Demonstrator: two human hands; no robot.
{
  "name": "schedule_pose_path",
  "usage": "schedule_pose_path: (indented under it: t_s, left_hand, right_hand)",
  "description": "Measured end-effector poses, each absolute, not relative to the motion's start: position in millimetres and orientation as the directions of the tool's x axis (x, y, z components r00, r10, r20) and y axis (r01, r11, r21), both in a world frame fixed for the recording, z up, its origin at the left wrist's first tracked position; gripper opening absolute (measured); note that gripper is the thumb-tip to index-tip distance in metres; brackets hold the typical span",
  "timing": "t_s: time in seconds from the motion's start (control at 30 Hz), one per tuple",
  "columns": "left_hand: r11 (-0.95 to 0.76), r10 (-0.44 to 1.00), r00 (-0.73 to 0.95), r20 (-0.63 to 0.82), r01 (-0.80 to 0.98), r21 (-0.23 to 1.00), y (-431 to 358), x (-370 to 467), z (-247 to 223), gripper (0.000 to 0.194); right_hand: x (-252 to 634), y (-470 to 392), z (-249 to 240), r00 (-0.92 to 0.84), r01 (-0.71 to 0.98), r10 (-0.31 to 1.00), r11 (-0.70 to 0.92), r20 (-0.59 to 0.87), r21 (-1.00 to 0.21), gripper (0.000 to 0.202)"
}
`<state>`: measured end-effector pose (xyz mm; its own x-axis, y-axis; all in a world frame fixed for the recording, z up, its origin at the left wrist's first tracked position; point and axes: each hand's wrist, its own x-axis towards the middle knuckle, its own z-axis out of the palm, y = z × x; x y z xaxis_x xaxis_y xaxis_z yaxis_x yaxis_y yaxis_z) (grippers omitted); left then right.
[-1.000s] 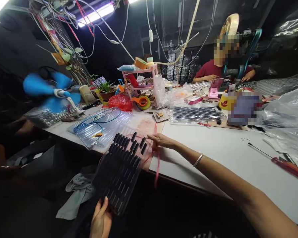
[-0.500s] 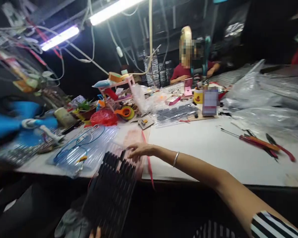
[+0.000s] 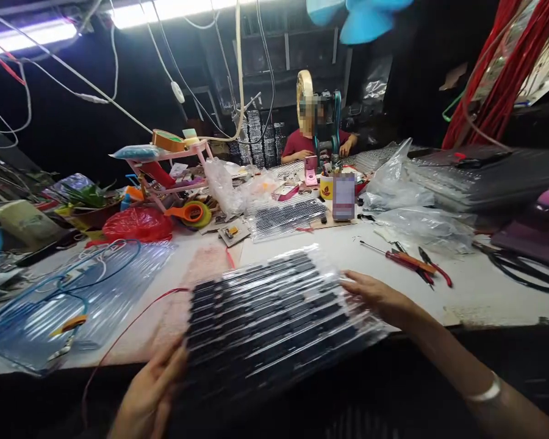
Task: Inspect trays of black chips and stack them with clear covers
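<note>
A ribbed tray of black strips (image 3: 274, 311) with shiny clear plastic is held tilted at the table's front edge. My left hand (image 3: 153, 387) grips its left end, the fingers closed at the edge. At the right end, my right hand (image 3: 377, 296) has its fingers closed on the clear plastic edge. A red wire (image 3: 132, 323) runs from the tray's left side down past the table edge. Behind the tray, a reddish stained patch (image 3: 205, 262) shows on the white table.
Clear ribbed sheets (image 3: 114, 299) with blue tubing lie left. Screwdriver and pliers (image 3: 412, 262), black scissors (image 3: 526, 268) and plastic bags (image 3: 425, 228) are right. A phone (image 3: 344, 198) stands at the back. Across the table, a person in a red shirt (image 3: 297, 143) sits by a machine.
The view has turned right. The tray has swung up from the lower left to a crosswise position. My right hand has moved to its right edge; my left hand now shows more fully.
</note>
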<state>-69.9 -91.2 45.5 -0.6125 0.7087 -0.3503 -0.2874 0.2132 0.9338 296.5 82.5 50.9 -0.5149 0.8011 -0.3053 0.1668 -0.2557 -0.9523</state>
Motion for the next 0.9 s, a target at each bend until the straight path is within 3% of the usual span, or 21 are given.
schedule_pose_path:
  t_s: [0.07,0.17,0.23,0.3,0.47,0.6,0.67,0.77,0.9]
  left_hand:
    - [0.277,0.858,-0.360,-0.365,-0.273,0.921,-57,-46,47,0.052]
    - [0.377,0.913,-0.136,-0.385,-0.083,0.923,-9,-22,40,0.049]
    - [0.376,0.922,-0.191,-0.338,0.220,0.900,14,-18,34,0.048]
    - [0.355,0.927,-0.293,-0.235,0.482,0.801,30,-19,29,0.045]
    - [0.450,0.885,-0.440,-0.151,0.725,0.521,48,-30,26,0.042]
    - [0.608,0.789,-0.602,-0.125,0.734,0.304,29,-55,21,0.061]
    - [0.705,0.700,-0.710,-0.073,0.671,0.228,9,-74,17,0.067]
    - [0.796,0.590,-0.807,-0.002,0.581,0.172,-23,-104,14,0.053]
    - [0.864,0.469,-0.878,0.097,0.479,0.156,-52,-137,19,0.027]
  right_hand:
    - [334,79,48,-0.363,0.212,0.876,-0.254,-0.317,-0.944,0.059]
    - [364,79,43,-0.240,0.443,0.939,-0.120,-0.246,-0.889,0.052]
    - [366,84,37,-0.199,0.606,0.962,-0.030,-0.188,-0.795,0.052]
    - [360,93,30,-0.145,0.704,0.977,-0.011,-0.159,-0.710,0.049]
    - [345,115,19,-0.067,0.853,0.992,0.002,-0.106,-0.522,0.048]
    - [350,108,8,-0.086,0.883,0.995,0.049,-0.058,-0.467,0.056]
    - [357,100,0,-0.080,0.846,0.994,0.107,0.075,-0.522,0.063]
    - [368,91,-12,-0.102,0.803,0.981,0.180,0.167,-0.568,0.061]
    - [379,94,-29,-0.119,0.817,0.966,0.227,0.231,-0.530,0.047]
